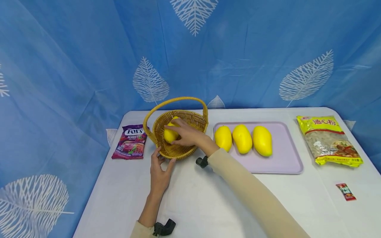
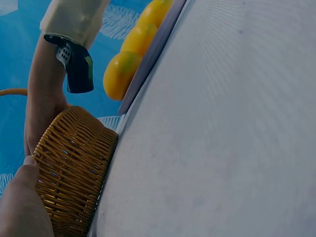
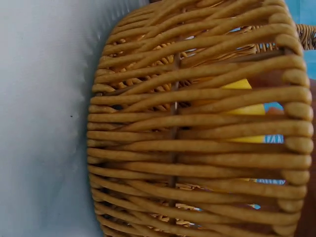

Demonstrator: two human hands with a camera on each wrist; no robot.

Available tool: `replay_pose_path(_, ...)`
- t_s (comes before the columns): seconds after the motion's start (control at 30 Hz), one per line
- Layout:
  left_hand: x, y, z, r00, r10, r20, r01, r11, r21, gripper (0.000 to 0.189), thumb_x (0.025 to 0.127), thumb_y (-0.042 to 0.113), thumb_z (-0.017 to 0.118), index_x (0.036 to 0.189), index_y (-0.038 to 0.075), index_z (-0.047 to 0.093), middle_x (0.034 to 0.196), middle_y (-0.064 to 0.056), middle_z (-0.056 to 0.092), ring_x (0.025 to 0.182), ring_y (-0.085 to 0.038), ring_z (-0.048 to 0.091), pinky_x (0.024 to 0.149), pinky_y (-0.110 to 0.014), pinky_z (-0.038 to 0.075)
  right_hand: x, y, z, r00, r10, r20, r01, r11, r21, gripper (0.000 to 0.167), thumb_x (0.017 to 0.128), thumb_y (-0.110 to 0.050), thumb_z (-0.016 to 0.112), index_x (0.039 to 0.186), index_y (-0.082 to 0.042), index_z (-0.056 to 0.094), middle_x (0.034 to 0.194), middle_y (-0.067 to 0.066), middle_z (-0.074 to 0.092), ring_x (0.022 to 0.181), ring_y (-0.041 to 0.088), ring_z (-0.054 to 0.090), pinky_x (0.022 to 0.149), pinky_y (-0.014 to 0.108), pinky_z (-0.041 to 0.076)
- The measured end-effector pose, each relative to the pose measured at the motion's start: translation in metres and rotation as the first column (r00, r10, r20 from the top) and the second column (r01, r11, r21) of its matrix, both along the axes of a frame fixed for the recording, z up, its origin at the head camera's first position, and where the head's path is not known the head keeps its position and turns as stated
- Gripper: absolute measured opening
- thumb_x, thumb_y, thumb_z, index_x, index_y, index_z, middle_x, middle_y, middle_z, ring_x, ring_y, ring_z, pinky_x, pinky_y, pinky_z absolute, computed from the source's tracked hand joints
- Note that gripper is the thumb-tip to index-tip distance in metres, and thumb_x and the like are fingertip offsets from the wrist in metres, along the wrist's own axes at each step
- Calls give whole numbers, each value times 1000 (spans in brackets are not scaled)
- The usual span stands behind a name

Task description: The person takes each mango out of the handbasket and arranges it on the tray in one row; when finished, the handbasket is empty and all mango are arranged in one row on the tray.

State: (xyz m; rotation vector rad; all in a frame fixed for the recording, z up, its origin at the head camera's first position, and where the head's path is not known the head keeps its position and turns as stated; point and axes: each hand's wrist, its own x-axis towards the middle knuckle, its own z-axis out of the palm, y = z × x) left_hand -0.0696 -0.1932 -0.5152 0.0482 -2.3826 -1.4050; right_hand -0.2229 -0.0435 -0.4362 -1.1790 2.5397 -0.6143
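Observation:
A wicker basket (image 1: 194, 119) with an arched handle (image 1: 178, 98) stands near the back of the table. Inside it lies a yellow mango (image 1: 170, 135), and my right hand (image 1: 188, 135) reaches over the front rim with its fingers curled round the fruit. At the basket's front left, my left hand (image 1: 160, 175) grips the wall, its thumb (image 2: 29, 170) at the rim in the left wrist view. Woven strands (image 3: 197, 118) fill most of the right wrist view, hiding much of the mango and the right hand there.
Three mangoes (image 1: 242, 138) lie on a lilac tray (image 1: 287, 158) right of the basket. A purple candy bag (image 1: 130, 143) is on its left. Farther right are a yellow pasta bag (image 1: 328, 140) and a small red packet (image 1: 346, 191). A blue curtain (image 1: 238, 59) hangs behind the table.

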Motion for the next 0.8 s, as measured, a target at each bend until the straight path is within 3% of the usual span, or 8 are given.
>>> replay_pose_path(0.2, 0, 0, 0, 1000, 4, 2, -4, 1000, -7, 68, 93, 30, 68, 147, 7, 32, 142, -16, 45, 115, -25, 58, 99, -35, 50, 3, -3, 0, 999, 32, 20, -32, 999, -9, 62, 93, -38, 66, 148, -23, 44, 161, 7, 22, 150, 38, 15, 123, 52, 14)
replay_pose_path(0.43, 1, 1, 1, 1000, 8, -12, -8, 1000, -15, 68, 93, 28, 69, 147, 7, 33, 142, -17, 45, 116, -26, 57, 98, -38, 50, 7, -9, -3, 992, 124, -22, -125, 990, -58, 43, 93, -26, 68, 133, -13, 58, 154, 11, 36, 145, 37, 28, 124, 52, 9)
replay_pose_path(0.8, 1, 1, 1, 1000, 13, 4, -12, 1000, -25, 68, 93, 30, 68, 147, 10, 32, 142, -16, 45, 116, -25, 57, 99, -37, 50, 7, -2, -5, 997, 72, -30, -74, 993, -96, 39, 91, -24, 71, 128, -16, 63, 149, 8, 44, 142, 31, 34, 119, 47, 28)
